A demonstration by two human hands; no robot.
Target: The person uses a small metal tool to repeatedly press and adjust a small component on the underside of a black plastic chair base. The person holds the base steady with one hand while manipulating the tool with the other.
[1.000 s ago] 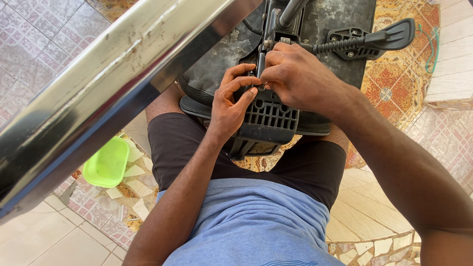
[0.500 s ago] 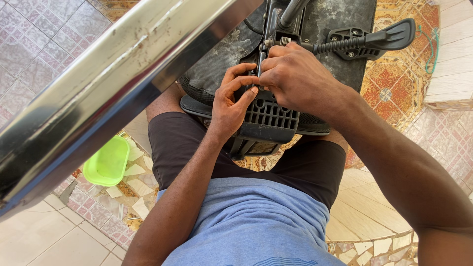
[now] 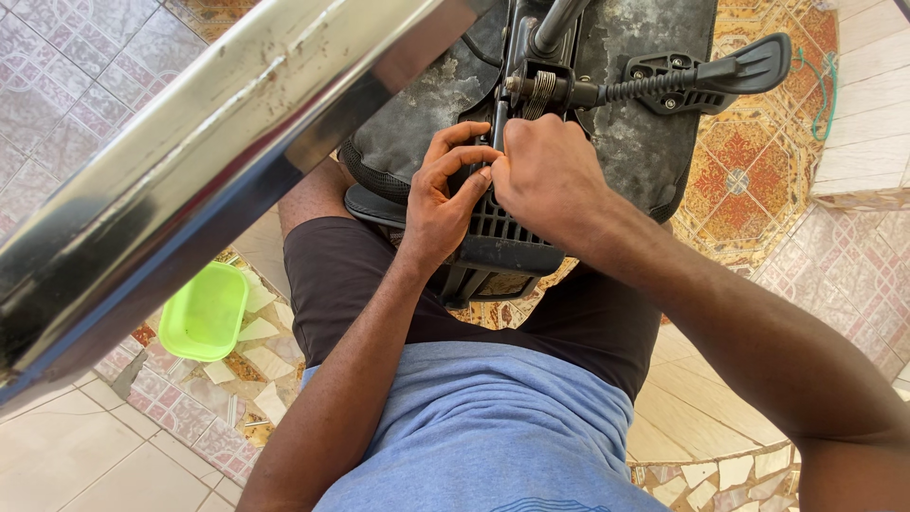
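An upturned office chair seat lies across my thighs, its black ribbed mechanism facing up at me. My left hand curls on the mechanism's left edge, fingers bent and pinching at a small spot that I cannot make out. My right hand is closed beside it, knuckles up, fingertips meeting the left ones at the same spot; whether it grips anything is hidden. The lever sticks out to the right, clear of both hands. A wide chrome bar crosses close on my left, crowding that side. A green tub sits on the tiled floor below it.
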